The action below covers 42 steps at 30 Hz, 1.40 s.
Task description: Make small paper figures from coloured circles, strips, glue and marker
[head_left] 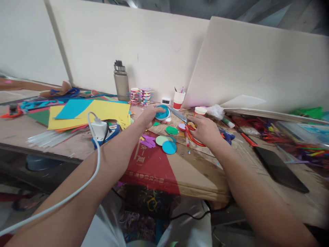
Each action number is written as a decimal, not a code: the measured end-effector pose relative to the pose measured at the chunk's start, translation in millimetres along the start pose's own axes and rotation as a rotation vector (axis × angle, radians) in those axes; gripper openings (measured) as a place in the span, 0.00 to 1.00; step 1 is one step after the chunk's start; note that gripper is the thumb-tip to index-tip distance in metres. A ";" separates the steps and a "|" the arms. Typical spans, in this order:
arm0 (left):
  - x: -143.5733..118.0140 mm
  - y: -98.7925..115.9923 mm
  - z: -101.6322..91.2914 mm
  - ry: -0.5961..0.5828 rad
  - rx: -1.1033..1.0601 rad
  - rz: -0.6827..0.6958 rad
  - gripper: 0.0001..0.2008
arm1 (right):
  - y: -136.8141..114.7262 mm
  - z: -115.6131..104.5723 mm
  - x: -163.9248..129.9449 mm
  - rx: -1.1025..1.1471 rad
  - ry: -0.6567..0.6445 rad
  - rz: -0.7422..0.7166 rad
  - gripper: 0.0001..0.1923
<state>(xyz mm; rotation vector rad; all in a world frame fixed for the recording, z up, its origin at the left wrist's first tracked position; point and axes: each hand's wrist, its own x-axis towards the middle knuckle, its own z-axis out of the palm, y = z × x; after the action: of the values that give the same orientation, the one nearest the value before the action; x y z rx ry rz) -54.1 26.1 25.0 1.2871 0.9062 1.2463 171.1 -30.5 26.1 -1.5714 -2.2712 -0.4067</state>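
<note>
1. A white charger cable [77, 192] is hanging across the left forearm, nearest the camera.
2. A black phone [280, 168] is lying on the table [195, 175], to the right of the right arm.
3. Loose paper circles [168, 142] are lying on the cardboard between the two hands.
4. The right hand [204, 130] is curling round the red handles of the scissors [189, 128], gripping them, with the blades pointing up-left.
5. The left hand [151, 113] is resting palm-down, fingers pressing a blue paper disc [162, 113] on a round lid, just beside the blade tips.
6. A grey bottle [121, 81] is standing farther back against the white board.
</note>
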 end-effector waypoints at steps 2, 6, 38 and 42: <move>0.2 -0.5 -0.6 -0.003 0.004 -0.008 0.09 | 0.6 0.9 0.2 -0.003 0.008 -0.009 0.20; 1.7 -2.7 -2.1 -0.021 0.006 0.008 0.09 | 1.9 3.3 0.4 -0.010 0.025 -0.026 0.19; 9.0 -7.2 -14.6 -0.060 0.077 -0.028 0.16 | 4.7 1.5 -4.2 -0.037 0.034 -0.006 0.20; 8.8 -7.6 -14.8 -0.068 0.099 -0.024 0.15 | 5.7 1.6 -3.7 -0.056 0.023 -0.012 0.20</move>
<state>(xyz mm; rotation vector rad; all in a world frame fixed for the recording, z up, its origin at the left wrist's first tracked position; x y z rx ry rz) -66.0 38.4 17.1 1.3843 0.9415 1.1447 177.5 -30.9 23.2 -1.5722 -2.2713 -0.4939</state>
